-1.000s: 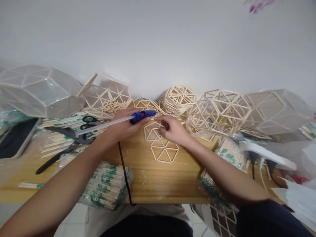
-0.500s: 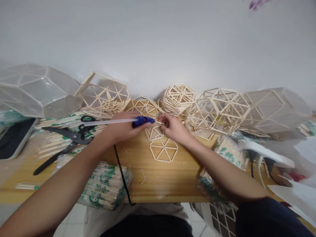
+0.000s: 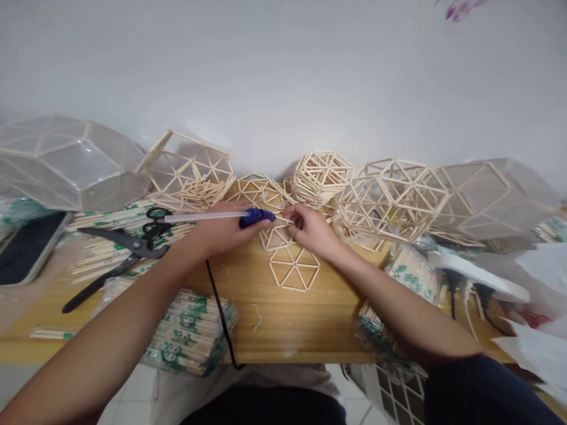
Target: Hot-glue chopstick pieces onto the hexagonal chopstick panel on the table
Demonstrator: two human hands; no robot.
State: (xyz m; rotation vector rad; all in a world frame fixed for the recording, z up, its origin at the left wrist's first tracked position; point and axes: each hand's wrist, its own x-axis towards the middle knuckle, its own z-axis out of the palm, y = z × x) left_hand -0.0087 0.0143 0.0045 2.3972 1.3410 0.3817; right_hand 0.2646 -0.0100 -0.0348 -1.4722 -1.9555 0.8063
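My left hand (image 3: 221, 232) grips a blue glue gun (image 3: 254, 216) with a clear glue stick (image 3: 199, 217) sticking out of its back; its black cord (image 3: 219, 316) runs off the table's front edge. The nozzle touches a thin wooden stick pinched in my right hand (image 3: 312, 230). That stick lies at the far edge of a tilted hexagon frame (image 3: 275, 237) made of sticks. A second flat hexagon frame (image 3: 294, 268) lies on the wooden table (image 3: 287, 330) just nearer to me.
Black scissors (image 3: 119, 251) lie left on bundles of wrapped chopsticks (image 3: 188, 336). Stick polyhedra (image 3: 392, 198) and film-covered ones (image 3: 66, 162) line the wall. A white power strip (image 3: 476, 274) with plugs sits right, a dark tablet (image 3: 24, 248) far left.
The glue gun's nozzle swung down and right from above the frame to the stick in my right hand. My right hand lifted slightly toward the far edge of the tilted hexagon.
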